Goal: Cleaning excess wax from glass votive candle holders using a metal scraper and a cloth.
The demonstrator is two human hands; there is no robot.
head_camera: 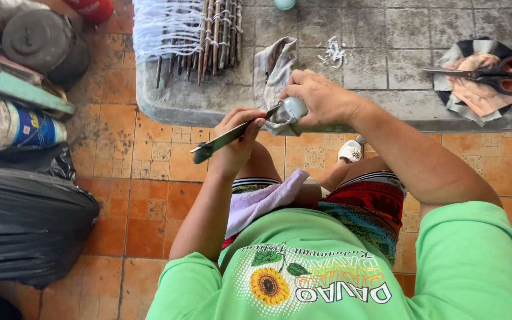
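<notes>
**A:** Head view, looking straight down. What do the hands have?

**B:** The right hand (321, 98) is closed round a small pale bottle (294, 108), tipped on its side just over the near edge of the grey tabletop (386, 41). The left hand (238, 139) is closed on a long thin blade (232, 135), like a knife or file, pinched at about mid-length. One end of it meets the mouth of the bottle; the other sticks out to the left over the orange tiled floor (143, 178).

**A:** How would those two handle, do you think?

**B:** The bottle looks light and smooth, so probably slippery; a full wrap round its body, as it is held now, seems the safest hold. The blade looks stiff, thin and likely sharp at the edge, so fingers belong on the flat sides, away from the edge.

**A:** And the arms?

**B:** Both forearms reach forward from a green shirt (327, 272). The right one comes in at a slant from the lower right, wrist bent inward. The left rises from below, wrist cocked, thumb on top of the blade.

**A:** Anything else nearby?

**B:** A grey rag (271, 71) hangs over the tabletop edge just beside the bottle. Red-handled scissors (493, 74) lie on cloth scraps well apart to the right. A bundle of sticks bound with white thread (191, 35) lies at the far left of the tabletop, and a black bag (25, 225) sits on the floor
</notes>
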